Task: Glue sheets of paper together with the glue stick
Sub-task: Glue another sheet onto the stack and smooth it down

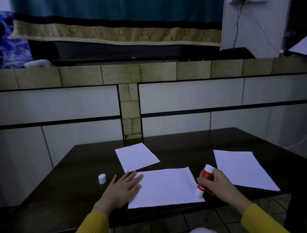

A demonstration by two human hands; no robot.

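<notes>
A: What's leftmost on the dark wooden counter (68, 206)?

B: A small white cap (102, 179), then the left hand (123, 190), its grip open, fingers flat on the middle white paper sheet's (166, 186) left edge.

A: And the glue?

B: The right hand (218, 183) grips the red-and-white glue stick (204, 180), tip down on that sheet's near right corner. The sheet's long axis runs leftward from there, probably the stroke's direction.

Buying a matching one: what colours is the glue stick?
Red body with white ends; the glue stick, gripped by the right hand, shows in the head view.
</notes>
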